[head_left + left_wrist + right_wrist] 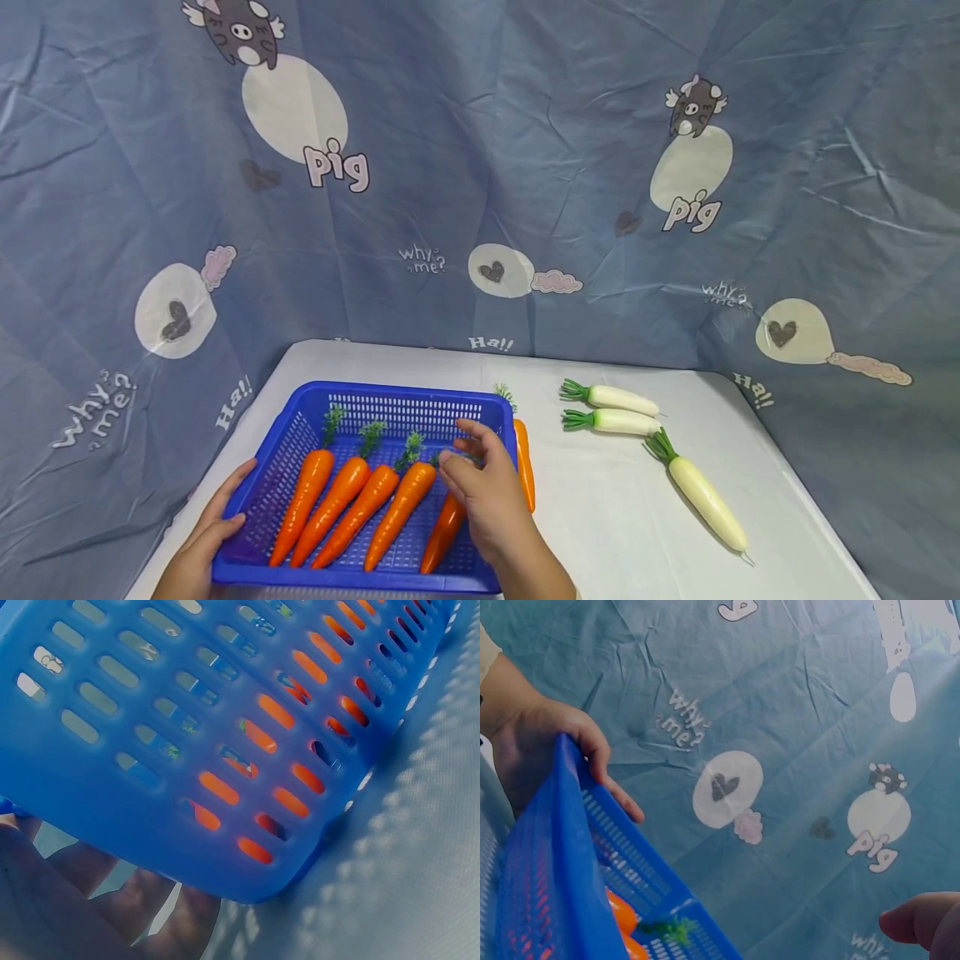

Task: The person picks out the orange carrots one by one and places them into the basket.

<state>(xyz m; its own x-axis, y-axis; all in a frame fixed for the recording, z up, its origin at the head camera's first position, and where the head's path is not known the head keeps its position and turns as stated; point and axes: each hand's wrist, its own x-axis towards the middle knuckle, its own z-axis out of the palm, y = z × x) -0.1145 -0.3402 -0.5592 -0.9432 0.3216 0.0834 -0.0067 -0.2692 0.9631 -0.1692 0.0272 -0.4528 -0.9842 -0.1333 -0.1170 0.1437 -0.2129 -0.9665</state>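
A blue plastic basket [360, 582] with slotted walls stands on the white table. Several orange carrots with green tops lie side by side inside it; the rightmost carrot [447, 533] is partly hidden by my right hand. My left hand [201, 546] grips the basket's left rim; in the right wrist view a finger of the left hand [551, 739] reaches over that edge. Above the basket's right part hovers my right hand [491, 492], fingers loosely bent, thumb and fingertips apart, nothing visible between them. Another carrot [525, 467] lies outside, against the basket's right side.
Three white radishes with green stalks lie on the table to the right: two small ones, an upper radish [622, 398] and a lower radish [626, 422], and a larger radish [708, 504] nearer me. A blue-grey printed cloth [450, 167] hangs behind the table [600, 533].
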